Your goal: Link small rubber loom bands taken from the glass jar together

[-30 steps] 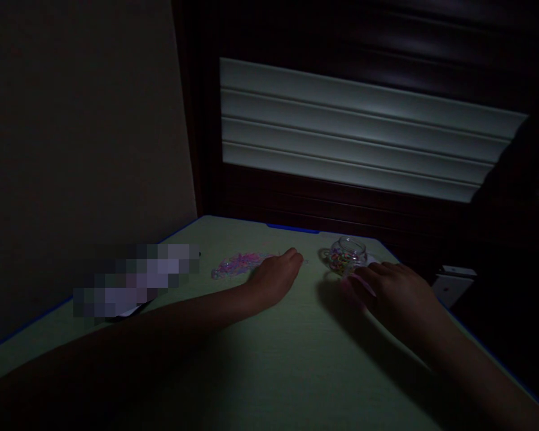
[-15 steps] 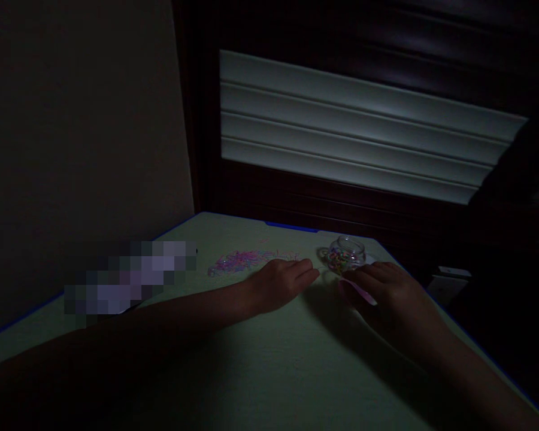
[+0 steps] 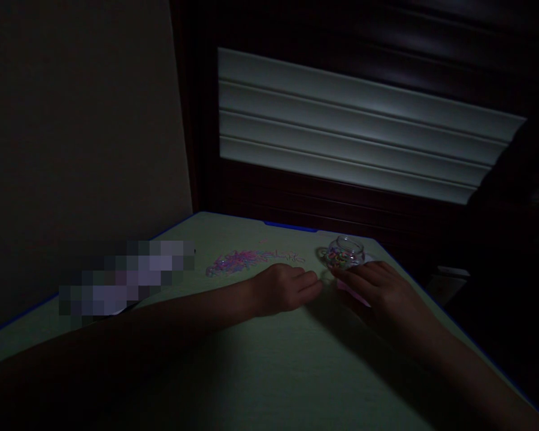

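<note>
My left hand (image 3: 291,287) is closed over the middle of the table, its fingertips pressed together and pointing right. Whatever it pinches is too small and dark to make out. My right hand (image 3: 381,290) is curled around a pink, flat-looking piece (image 3: 353,292), whose kind I cannot tell. The fingertips of both hands are close but apart. Just behind my right hand stands a small, open clear jar (image 3: 345,251), partly filled with multicoloured bits. Beyond my left hand lies a loose pile of thin pink, purple and blue loops like small rubber bands (image 3: 238,262).
The pale green table (image 3: 269,371) has a blue edge. A blurred-out, pale long object (image 3: 126,281) lies at its left side. Behind it are a plain wall (image 3: 81,120) and a dark panel with pale slats (image 3: 341,126). A whitish box-like object (image 3: 449,284) sits beyond the right edge.
My right hand has turned slightly, its fingertips shifting left towards my left hand, and the pink piece shows at a different angle. My left hand has barely moved, a little to the right.
</note>
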`<state>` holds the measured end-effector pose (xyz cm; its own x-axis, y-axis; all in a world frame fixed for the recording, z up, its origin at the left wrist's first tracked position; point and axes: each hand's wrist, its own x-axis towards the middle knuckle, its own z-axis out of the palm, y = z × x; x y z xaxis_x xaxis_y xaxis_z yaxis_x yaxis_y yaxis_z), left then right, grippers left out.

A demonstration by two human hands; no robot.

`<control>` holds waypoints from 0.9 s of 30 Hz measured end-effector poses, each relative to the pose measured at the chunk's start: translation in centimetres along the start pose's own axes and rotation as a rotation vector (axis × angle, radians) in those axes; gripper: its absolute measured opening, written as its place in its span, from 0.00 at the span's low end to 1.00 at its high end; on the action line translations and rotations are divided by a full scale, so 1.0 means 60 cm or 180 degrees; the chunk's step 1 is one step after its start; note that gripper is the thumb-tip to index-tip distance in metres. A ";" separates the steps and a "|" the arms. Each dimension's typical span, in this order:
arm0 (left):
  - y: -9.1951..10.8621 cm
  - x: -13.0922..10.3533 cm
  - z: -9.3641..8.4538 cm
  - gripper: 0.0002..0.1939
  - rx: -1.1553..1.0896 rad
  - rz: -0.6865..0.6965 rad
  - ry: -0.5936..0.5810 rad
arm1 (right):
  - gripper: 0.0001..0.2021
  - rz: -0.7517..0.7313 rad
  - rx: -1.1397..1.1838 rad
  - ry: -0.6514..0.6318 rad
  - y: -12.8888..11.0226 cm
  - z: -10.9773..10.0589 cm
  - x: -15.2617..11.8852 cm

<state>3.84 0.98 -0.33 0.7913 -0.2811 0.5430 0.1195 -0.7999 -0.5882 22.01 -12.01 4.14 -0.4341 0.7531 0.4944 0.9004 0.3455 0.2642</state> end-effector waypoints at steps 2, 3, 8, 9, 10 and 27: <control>0.001 0.001 -0.002 0.06 0.0009 0.0100 0.0032 | 0.14 -0.0078 0.0002 -0.0063 0.002 0.002 0.000; 0.001 0.002 -0.002 0.07 -0.0002 0.0141 0.0032 | 0.13 -0.0106 -0.0002 -0.0095 0.003 0.003 0.001; 0.003 0.005 -0.006 0.08 -0.0048 0.0251 -0.0004 | 0.10 -0.0214 0.0028 -0.0163 0.005 0.006 0.002; 0.003 0.005 -0.007 0.08 -0.0044 0.0259 0.0004 | 0.09 -0.0228 0.0034 -0.0185 0.004 0.006 0.002; 0.003 0.005 -0.007 0.08 -0.0037 0.0269 0.0014 | 0.08 -0.0236 0.0036 -0.0203 0.004 0.006 0.002; 0.002 0.003 -0.004 0.07 -0.0065 0.0266 0.0226 | 0.06 -0.0260 0.0048 -0.0115 0.000 -0.001 0.003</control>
<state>3.86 0.69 -0.16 0.7534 -0.3835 0.5341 0.0421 -0.7825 -0.6212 21.91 -11.91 4.28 -0.5051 0.7416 0.4415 0.8625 0.4149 0.2898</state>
